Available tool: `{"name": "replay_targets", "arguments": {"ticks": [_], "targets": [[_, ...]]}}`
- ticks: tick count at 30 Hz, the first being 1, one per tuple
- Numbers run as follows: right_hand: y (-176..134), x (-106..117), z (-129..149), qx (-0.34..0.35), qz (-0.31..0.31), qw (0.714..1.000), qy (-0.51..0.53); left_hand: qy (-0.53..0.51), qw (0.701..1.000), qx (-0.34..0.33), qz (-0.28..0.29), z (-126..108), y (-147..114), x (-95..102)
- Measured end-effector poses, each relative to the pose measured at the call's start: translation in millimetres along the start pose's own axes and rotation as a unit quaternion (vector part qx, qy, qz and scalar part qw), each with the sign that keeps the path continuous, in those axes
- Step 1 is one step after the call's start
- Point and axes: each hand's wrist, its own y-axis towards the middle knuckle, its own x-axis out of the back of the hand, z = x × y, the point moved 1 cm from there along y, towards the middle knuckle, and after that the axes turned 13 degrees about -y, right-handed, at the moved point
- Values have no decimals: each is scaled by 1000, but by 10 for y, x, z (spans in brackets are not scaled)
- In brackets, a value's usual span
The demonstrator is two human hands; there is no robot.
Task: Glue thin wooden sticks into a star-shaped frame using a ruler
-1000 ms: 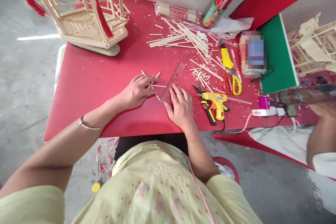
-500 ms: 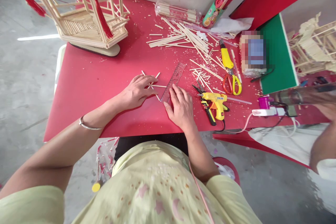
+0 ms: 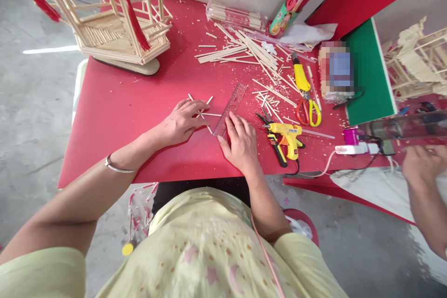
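Thin wooden sticks joined at a middle point form a star of crossed sticks on the red table. My left hand holds it down from the left, fingers closed over part of it and hiding some sticks. To its right, a clear plastic ruler lies at a slant, close to the ends of the right-hand sticks. My right hand grips the lower part of the ruler, with the thumb near its bottom end and the fingers on its right edge.
Right of my hands lie a yellow glue gun, pliers, scissors and a yellow cutter. Loose sticks are piled behind. A stick-built model stands back left. Another person's hand is at far right.
My hands, the stick star and the ruler look unmoved. At far right, the other person's hand and forearm have moved further into view.
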Motion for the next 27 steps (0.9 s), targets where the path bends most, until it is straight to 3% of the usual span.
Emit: {"name": "replay_targets", "arguments": {"ticks": [27], "targets": [[9, 20, 5, 0, 6, 1000, 5, 11, 1000, -2, 5, 4, 1, 0]]}}
